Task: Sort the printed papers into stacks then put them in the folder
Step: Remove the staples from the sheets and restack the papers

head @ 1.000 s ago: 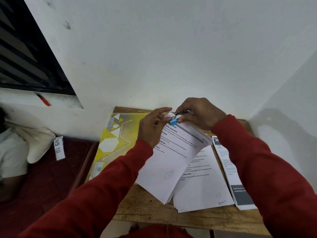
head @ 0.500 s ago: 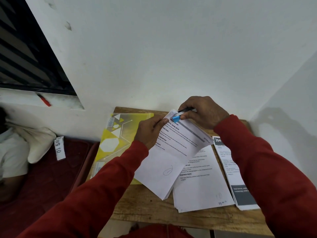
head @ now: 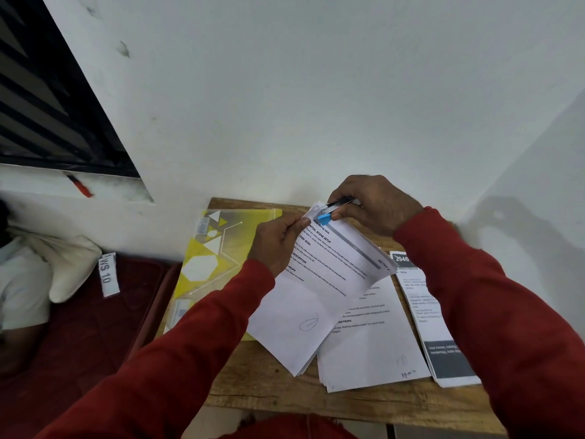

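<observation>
My left hand (head: pixel 278 245) pinches the upper left edge of a stack of printed papers (head: pixel 319 293), lifted at an angle above the wooden table (head: pixel 285 394). My right hand (head: pixel 373 204) grips a blue binder clip (head: pixel 326 216) by its metal arms at the stack's top corner. A second stack of printed papers (head: pixel 373 343) lies flat beneath. A third stack with dark grey bands (head: pixel 443 350) lies to the right, partly under my right sleeve. The yellow folder (head: pixel 215 258) lies at the table's left.
The table stands against a white wall in a corner. To the left, lower down, a dark red mattress (head: pixel 79 327) holds a white pillow (head: pixel 69 264) and a person's arm. A tag reading WS 10 (head: pixel 107 275) hangs there.
The held stack shifted slightly left and up. My right hand moved the blue clip onto the top corner of the stack.
</observation>
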Motion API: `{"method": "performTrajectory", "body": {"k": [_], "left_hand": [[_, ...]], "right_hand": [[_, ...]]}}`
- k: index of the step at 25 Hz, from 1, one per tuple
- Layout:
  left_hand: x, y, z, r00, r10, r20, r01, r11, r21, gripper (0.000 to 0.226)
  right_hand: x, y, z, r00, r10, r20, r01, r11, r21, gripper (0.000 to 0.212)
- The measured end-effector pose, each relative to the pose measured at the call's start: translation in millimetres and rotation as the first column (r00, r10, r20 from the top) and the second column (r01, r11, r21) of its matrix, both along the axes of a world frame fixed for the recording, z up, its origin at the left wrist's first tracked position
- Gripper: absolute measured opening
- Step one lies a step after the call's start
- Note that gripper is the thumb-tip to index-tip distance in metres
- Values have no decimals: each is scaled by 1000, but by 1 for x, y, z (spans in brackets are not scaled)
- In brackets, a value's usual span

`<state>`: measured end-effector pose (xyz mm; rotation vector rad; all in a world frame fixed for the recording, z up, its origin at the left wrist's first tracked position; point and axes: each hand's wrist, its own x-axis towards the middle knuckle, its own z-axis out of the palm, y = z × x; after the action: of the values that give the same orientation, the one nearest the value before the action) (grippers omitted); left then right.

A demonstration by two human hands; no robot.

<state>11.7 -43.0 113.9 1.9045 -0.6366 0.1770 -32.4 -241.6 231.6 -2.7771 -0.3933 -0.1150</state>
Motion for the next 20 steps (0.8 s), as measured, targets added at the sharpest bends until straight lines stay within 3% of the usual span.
{"method": "performTrajectory", "body": {"k": [14, 20], "left_hand": [[-3, 0, 0, 998, 12, 58, -15, 998, 57, 21], [-4, -1, 0, 997, 5, 77, -9, 998, 54, 21]], "right_hand": [[4, -3, -6, 999, 31, -29, -33, 998, -52, 25], [5, 1, -10, 999, 20, 34, -17, 996, -91, 19]]}}
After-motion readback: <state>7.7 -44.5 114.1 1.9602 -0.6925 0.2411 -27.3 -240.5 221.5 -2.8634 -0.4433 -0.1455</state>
